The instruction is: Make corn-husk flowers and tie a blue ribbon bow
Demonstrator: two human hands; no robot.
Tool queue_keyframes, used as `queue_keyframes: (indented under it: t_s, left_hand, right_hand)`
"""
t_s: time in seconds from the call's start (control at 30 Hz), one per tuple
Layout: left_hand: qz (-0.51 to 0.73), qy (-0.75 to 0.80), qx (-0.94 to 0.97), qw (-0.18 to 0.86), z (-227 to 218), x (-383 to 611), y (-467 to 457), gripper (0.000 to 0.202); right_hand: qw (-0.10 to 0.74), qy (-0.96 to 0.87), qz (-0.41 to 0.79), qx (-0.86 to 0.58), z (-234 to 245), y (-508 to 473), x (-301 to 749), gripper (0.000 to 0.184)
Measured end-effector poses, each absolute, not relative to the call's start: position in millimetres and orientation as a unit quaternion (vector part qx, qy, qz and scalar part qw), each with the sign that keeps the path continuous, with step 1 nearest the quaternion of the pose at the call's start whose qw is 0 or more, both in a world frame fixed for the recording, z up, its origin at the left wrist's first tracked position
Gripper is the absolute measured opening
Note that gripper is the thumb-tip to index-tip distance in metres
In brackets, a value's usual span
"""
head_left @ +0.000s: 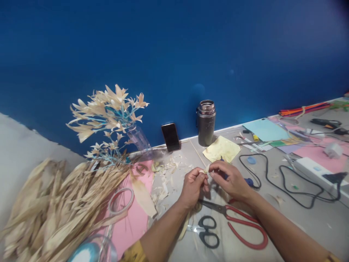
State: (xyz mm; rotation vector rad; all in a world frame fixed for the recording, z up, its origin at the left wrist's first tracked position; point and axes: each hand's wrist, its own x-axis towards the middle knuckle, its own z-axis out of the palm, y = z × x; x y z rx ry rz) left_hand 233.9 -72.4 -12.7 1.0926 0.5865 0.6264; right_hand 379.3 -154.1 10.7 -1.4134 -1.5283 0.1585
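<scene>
The left hand [192, 187] pinches a small pale husk strip [205, 170] between thumb and index finger, its other fingers curled in. The right hand [231, 181] meets it from the other side, thumb and index finger drawn close together on the strip's far end. The strip is held up between the 2 hands, over a grey tiled surface [286, 233].

Below the hands lie 2 pairs of scissors: the red-handled scissors [227, 211] near the right forearm, blades pointing left, and the smaller black-handled scissors [203, 229] nearer the wearer. A blue-handled tool [249, 181] is partly hidden behind the right hand.

Beyond the hands, a yellow paper [222, 149] lies in front of an open-topped grey flask [206, 125]. A smartphone [171, 137] leans upright against the blue wall [174, 54].

To the left, pale flowers [109, 112] on blue stems stand in a tilted clear bottle [139, 138]. Dried husks [51, 203] are heaped beside a pink sheet [140, 222]. To the right is a white power strip [313, 169].
</scene>
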Motion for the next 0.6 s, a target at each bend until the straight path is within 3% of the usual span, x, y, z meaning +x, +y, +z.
queue_keyframes:
  t_s: [0.6]
  left_hand:
    - [0.266,0.257,0.434,0.822,-16.0,233.2,-69.3,0.043]
  right_hand:
    - [0.506,-0.625,0.063,-0.591,7.4,-155.2,382.5,0.014]
